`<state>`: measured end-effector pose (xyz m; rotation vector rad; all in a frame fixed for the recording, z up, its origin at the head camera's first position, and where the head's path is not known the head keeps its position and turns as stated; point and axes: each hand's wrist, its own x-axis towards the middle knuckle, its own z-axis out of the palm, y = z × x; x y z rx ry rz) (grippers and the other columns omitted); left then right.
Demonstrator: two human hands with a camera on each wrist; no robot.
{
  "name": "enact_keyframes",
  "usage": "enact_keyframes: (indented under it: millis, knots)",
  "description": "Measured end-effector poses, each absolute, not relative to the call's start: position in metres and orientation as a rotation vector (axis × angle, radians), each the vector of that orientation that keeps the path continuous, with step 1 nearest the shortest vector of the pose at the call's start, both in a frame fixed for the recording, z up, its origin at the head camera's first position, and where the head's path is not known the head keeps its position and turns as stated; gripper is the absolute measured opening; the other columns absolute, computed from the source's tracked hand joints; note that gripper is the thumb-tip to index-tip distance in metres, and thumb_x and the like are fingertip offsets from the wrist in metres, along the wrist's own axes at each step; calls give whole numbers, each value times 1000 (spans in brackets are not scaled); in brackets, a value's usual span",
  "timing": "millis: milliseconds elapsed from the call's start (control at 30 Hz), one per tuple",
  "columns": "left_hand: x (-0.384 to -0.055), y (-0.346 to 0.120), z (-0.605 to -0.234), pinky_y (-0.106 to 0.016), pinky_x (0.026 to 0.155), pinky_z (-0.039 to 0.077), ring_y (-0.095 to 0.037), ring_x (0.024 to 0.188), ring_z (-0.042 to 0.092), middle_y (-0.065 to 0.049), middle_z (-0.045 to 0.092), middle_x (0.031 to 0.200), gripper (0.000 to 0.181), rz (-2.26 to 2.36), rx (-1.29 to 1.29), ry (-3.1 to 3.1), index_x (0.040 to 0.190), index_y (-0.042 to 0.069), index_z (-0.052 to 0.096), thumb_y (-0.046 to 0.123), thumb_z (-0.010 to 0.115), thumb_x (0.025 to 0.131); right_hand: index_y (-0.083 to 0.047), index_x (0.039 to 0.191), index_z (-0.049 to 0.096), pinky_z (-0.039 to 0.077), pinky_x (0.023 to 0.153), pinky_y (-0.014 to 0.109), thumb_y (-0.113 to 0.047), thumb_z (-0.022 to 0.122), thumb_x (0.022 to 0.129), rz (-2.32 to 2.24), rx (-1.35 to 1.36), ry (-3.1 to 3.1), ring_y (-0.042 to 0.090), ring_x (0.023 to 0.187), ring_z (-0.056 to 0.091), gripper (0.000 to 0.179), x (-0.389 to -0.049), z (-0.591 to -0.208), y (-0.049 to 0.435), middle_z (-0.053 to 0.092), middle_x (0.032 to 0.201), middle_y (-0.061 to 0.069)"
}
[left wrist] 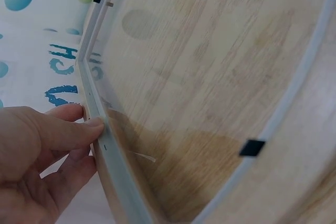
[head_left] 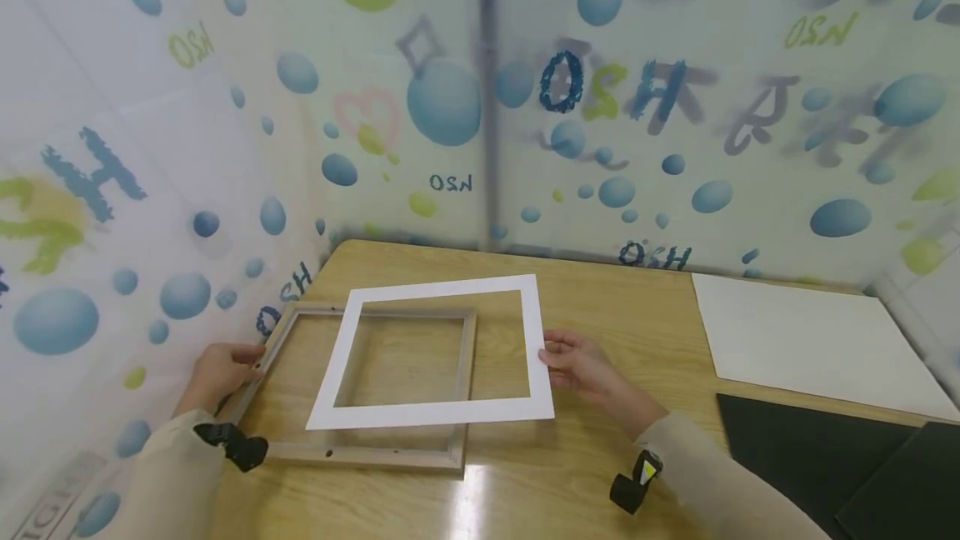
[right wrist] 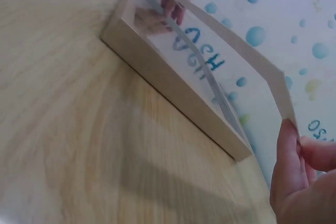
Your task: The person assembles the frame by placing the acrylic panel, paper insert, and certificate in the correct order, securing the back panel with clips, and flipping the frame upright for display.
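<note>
A wooden picture frame (head_left: 390, 458) lies on the table, with a clear, reflective pane (left wrist: 173, 87) inside its border. My left hand (head_left: 217, 373) holds the frame's left side, thumb on the rim and fingers along the outer edge. Above the frame, a white picture mat (head_left: 427, 415) with a rectangular opening is held up at a tilt, shifted toward the frame's right. The mat's right edge is pinched between the thumb and fingers of my right hand (head_left: 581, 361). Small black tabs (left wrist: 252, 148) sit along the frame's inner edge in the left wrist view.
A white sheet (head_left: 817, 340) lies at the table's back right. Nearer on that side are two black boards, one (head_left: 795, 457) partly under the other (head_left: 907, 486). A patterned curtain (head_left: 600, 215) borders the wooden table (head_left: 622, 307) at the back and left.
</note>
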<state>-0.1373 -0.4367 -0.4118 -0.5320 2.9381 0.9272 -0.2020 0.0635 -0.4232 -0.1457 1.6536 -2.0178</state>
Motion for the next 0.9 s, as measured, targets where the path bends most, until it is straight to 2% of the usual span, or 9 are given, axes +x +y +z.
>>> enact_keyframes:
  millis: [300,900]
  knots:
    - [-139,-436,-414,-47,77,49,-45,97,54,-34,55,109,43,945,-558,2932,112,-16,54,-4,68,73,12,124,41,52,57,22,2,56,87,-1992,-139,1716,8,67,59,41,-195,-428,31,55,84,1]
    - [-138,-434,-414,-48,77,48,-47,100,52,-35,54,111,43,932,-573,2934,112,-17,52,-5,68,74,12,124,44,54,62,26,5,55,87,-2054,-109,1678,12,70,60,39,-198,-428,-10,58,90,7]
